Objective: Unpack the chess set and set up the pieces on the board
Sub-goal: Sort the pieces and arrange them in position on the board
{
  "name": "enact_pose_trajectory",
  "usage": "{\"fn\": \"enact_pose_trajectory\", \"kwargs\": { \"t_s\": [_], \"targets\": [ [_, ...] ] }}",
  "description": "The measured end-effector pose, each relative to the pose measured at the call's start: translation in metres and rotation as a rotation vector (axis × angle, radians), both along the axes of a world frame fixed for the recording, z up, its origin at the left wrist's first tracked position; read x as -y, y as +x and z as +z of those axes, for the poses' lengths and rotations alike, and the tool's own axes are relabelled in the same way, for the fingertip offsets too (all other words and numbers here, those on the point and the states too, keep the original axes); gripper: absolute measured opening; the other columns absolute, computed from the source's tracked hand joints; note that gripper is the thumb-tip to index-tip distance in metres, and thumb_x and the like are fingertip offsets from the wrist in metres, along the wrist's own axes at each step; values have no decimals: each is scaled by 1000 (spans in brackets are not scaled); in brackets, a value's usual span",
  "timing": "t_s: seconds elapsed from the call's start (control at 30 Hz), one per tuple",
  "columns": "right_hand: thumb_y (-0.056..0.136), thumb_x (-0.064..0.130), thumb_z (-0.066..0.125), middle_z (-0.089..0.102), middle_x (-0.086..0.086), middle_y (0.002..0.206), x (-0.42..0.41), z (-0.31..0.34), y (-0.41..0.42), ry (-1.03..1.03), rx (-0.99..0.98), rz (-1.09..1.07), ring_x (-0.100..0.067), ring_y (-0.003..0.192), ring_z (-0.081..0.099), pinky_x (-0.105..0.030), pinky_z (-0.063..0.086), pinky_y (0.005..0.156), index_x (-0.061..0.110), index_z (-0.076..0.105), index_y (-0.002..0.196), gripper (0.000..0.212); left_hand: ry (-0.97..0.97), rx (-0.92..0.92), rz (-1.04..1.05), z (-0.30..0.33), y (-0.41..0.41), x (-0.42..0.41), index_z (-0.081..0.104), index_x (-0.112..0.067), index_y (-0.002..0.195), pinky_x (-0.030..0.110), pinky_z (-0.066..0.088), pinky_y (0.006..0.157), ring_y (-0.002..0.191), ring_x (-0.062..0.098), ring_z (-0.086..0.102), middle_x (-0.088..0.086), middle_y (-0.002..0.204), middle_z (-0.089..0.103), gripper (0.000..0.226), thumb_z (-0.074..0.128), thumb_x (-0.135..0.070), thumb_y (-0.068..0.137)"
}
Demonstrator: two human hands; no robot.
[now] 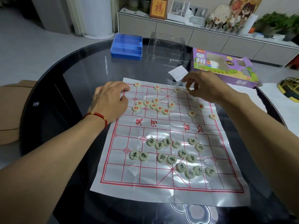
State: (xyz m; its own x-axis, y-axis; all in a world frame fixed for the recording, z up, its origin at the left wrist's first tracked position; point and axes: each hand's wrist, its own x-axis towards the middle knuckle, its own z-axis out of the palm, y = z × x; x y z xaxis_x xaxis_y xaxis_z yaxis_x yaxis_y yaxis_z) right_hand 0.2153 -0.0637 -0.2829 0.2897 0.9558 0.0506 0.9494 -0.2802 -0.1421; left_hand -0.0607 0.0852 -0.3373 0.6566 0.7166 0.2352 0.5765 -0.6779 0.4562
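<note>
A glossy paper board (163,139) is spread on a round dark glass worktop (77,75). The board's far-left corner is pressed flat by the left hand (111,98), its fingers loosely bent and nothing held. One pale piece (188,89) is pinched in the grip of the right hand (205,88), just above the far back row, beside three red pieces already placed there. Other red pieces (153,105) lie clustered beyond the river; black pieces (174,156) lie scattered on the near half. The thin sheet could likely be dragged by a sleeve or wrist, so that set pieces are shifted off their points.
</note>
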Motion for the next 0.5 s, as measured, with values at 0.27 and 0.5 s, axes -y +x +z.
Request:
{"fn": "enact_pose_trajectory", "kwargs": {
  "t_s": [0.27, 0.5],
  "targets": [
    [85, 9, 77, 71, -8, 118, 4, 2, 8, 0, 84, 10, -25, 94, 69, -30, 54, 74, 13, 70, 120, 36, -10, 0, 2, 0, 0, 0, 59, -23, 126, 43, 23, 116, 127, 18, 48, -4, 133, 58, 31, 55, -18, 96],
    [89, 16, 75, 75, -8, 110, -5, -4, 6, -18, 133, 19, -25, 90, 71, -29, 57, 76, 13, 73, 115, 26, -7, -2, 0, 1, 0, 0, 58, -23, 126, 43, 23, 115, 127, 19, 48, -3, 133, 58, 31, 55, -18, 96]
  ]
}}
